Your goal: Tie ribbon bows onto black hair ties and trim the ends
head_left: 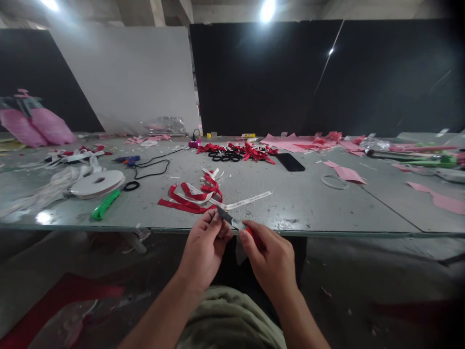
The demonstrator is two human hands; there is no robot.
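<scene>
My right hand [271, 252] is closed around the red handle of a pair of scissors [225, 215], whose dark blades point up and left. The blade tip reaches the fingers of my left hand [205, 242], which are pinched together at the table's front edge. What they pinch is hidden behind the fingers and the blades. Just beyond lie red ribbons [189, 194] in loose curls, mixed with white ones. A white printed ribbon [250, 199] stretches right from near my left fingertips.
Farther back sit red bows with black hair ties [236, 152] and a phone [289, 162]. At left are a white ribbon roll [85, 186], a green cutter [105, 204], a black ring [131, 185] and a blue glue gun [129, 160]. Pink sheets [348, 173] lie right.
</scene>
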